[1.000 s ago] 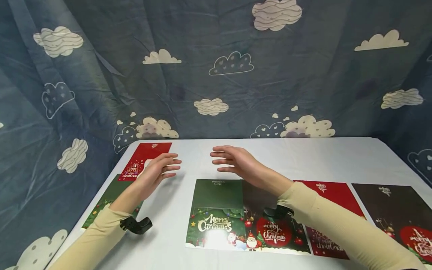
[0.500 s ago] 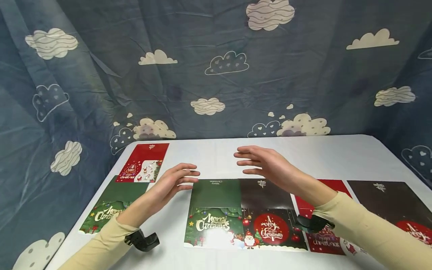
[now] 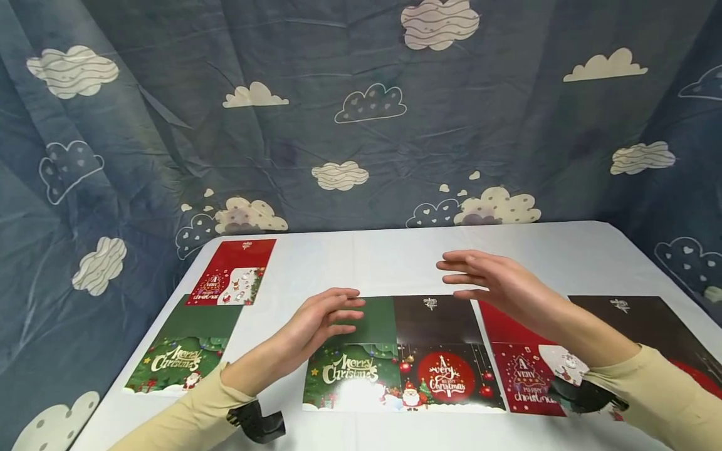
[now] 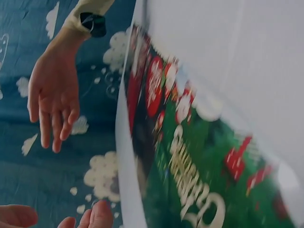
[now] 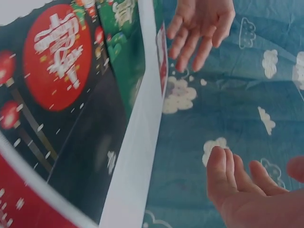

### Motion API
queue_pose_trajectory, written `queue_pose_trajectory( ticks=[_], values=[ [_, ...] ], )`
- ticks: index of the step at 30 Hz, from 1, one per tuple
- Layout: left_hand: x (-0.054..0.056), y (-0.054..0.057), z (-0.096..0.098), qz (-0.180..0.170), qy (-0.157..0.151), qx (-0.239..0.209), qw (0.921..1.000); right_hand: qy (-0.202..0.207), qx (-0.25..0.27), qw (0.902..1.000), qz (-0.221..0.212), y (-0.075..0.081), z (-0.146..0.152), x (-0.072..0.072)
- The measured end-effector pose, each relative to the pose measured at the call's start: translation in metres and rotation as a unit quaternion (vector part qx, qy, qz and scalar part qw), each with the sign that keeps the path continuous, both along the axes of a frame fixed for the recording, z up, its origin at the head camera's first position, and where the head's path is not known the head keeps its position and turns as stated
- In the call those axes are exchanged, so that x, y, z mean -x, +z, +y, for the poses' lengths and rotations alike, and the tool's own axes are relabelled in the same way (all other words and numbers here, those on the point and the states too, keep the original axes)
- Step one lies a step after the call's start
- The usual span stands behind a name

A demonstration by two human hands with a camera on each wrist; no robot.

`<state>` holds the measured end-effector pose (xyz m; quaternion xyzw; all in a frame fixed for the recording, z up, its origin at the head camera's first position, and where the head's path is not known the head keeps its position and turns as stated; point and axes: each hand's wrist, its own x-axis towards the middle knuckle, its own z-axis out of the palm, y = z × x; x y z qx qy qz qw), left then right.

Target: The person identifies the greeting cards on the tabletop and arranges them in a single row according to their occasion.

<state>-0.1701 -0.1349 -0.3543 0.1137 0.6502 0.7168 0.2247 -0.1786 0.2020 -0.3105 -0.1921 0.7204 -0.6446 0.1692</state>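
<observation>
My left hand [image 3: 324, 319] hovers with relaxed fingers over the green Christmas card [image 3: 352, 379] in the middle of the table, partly covering its upper half. Against that card's right edge lies a black card [image 3: 445, 376] with a red circle. My right hand [image 3: 496, 282] is raised above the black card's upper right corner and a red card [image 3: 524, 376]. Its fingers are extended and hold nothing. Both wrist views show the two hands apart, each without anything in its grasp; my right forearm hides part of the red card.
At the left side of the white table [image 3: 395, 260], a red card [image 3: 231, 272] lies above a green card [image 3: 186, 357]. Another black card [image 3: 620, 307] lies at the far right, partly behind the right sleeve. A dark cloud-patterned cloth [image 3: 282, 156] hangs behind the table.
Both hands have moved to the right. The left came from the left-hand cards to the middle green card, the right from the middle toward the red card. The cards lie as before.
</observation>
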Motion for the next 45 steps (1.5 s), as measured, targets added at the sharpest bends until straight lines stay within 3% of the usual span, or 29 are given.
queue_pose_trajectory(
  ticks=[6,14,23,27,34,38,41,45],
  values=[
    [-0.009,-0.004,0.02,-0.017,-0.034,-0.016,0.9992,-0.02,-0.026,0.9994,-0.002,-0.003,0.027,-0.008],
    [-0.017,0.002,0.041,-0.025,-0.041,-0.042,0.998,-0.067,-0.085,0.9941,0.009,-0.015,0.071,-0.017],
    [-0.023,-0.009,0.072,-0.059,-0.055,-0.051,0.9954,-0.106,-0.155,0.9822,0.0,-0.034,0.12,-0.031],
    [-0.023,-0.016,0.086,-0.079,-0.065,-0.07,0.9923,-0.12,-0.167,0.9784,-0.02,-0.043,0.134,-0.037],
    [-0.014,-0.028,0.105,-0.106,-0.116,-0.075,0.9847,-0.138,-0.215,0.9661,-0.038,-0.055,0.153,-0.043],
    [-0.007,-0.033,0.117,-0.127,-0.123,-0.091,0.9799,-0.133,-0.236,0.9605,-0.064,-0.074,0.177,-0.037],
    [-0.004,-0.037,0.127,-0.138,-0.118,-0.102,0.9779,-0.13,-0.245,0.9571,-0.082,-0.099,0.201,-0.028],
    [-0.005,-0.04,0.143,-0.148,-0.112,-0.106,0.9768,-0.143,-0.278,0.9449,-0.099,-0.13,0.223,-0.018]
  ],
)
